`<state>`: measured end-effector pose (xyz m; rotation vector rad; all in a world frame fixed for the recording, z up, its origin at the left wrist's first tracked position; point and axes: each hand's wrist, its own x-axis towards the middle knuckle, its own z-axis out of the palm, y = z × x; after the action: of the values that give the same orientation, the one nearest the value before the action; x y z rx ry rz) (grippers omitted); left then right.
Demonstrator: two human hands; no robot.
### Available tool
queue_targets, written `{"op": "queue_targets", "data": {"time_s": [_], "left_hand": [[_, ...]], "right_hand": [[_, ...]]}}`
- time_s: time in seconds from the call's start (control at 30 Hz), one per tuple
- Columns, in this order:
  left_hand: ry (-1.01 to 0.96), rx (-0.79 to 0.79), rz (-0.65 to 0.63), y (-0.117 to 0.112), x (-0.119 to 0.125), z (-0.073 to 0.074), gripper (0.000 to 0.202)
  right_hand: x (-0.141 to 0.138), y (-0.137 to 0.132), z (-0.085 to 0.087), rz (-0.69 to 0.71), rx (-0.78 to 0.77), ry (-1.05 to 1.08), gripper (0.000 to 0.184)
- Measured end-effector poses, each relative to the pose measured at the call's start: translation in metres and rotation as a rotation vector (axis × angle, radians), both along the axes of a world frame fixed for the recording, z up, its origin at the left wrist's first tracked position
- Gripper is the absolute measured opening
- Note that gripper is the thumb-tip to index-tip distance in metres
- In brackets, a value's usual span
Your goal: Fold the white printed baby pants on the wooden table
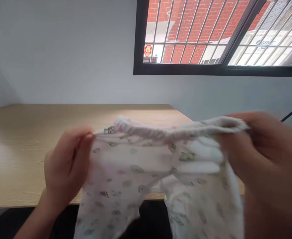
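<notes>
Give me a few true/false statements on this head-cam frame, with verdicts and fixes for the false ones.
1. The left hand and right hand both grip the white printed garment by its ribbed edge. True.
2. The garment lies flat on the wooden table. False: the hands hold it up in the air, in front of the table.
3. The barred window looks out on a red brick wall. True.
4. The window frame is white. False: it is black.
</notes>
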<state>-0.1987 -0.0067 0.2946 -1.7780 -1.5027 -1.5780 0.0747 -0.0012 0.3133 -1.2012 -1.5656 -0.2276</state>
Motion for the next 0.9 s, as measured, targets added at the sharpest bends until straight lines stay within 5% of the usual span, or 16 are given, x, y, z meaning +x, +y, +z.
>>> {"op": "queue_targets", "data": {"time_s": [0.13,0.3,0.47,0.67,0.9], "left_hand": [[0.053,-0.17,-0.016,0.048,-0.027,-0.011,0.016],[0.1,-0.461,-0.057,0.133,-0.06,-0.059,0.023],[0.203,-0.632,-0.075,0.199,-0.081,-0.104,0.029],[0.292,-0.74,-0.046,0.261,-0.098,-0.134,0.029],[0.374,-0.838,0.101,0.273,-0.105,-0.149,0.031]], "right_hand": [[-0.034,0.075,-0.011,0.266,-0.058,0.096,0.012],[-0.052,0.179,-0.068,0.567,-0.547,0.187,0.012],[-0.061,0.239,-0.116,0.71,-0.976,0.209,0.017],[-0.07,0.292,-0.154,0.752,-0.866,0.149,0.049],[-0.08,0.316,-0.172,0.767,-0.705,0.044,0.031]]}}
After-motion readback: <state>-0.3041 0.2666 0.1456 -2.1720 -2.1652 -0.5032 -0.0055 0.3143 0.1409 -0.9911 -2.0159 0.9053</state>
